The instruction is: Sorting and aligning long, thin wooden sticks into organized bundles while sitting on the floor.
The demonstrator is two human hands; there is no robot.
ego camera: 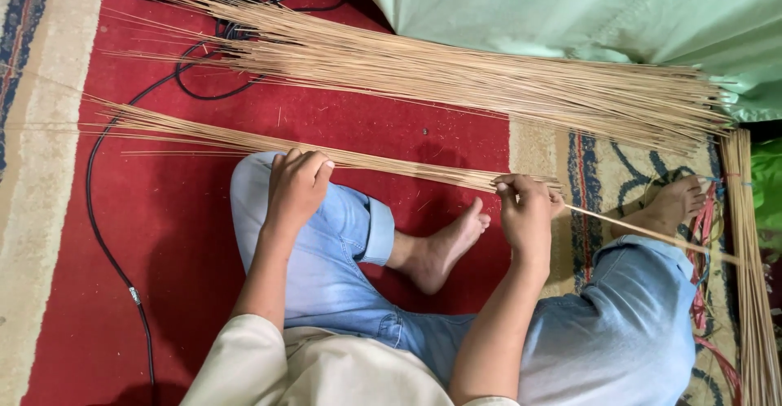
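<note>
A black cable loops over the red carpet at the left. The left hand rests over the knee, its grip curled on a thin bundle of sticks that crosses the lap. The right hand pinches the same bundle near its end, seemingly with one stick drawn apart. Beyond lies a larger pile, beside green cloth.

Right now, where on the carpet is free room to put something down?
Bare red carpet lies between the black cable and the knee. A narrower strip lies between the large stick pile and the held bundle. The right side is crowded.
</note>
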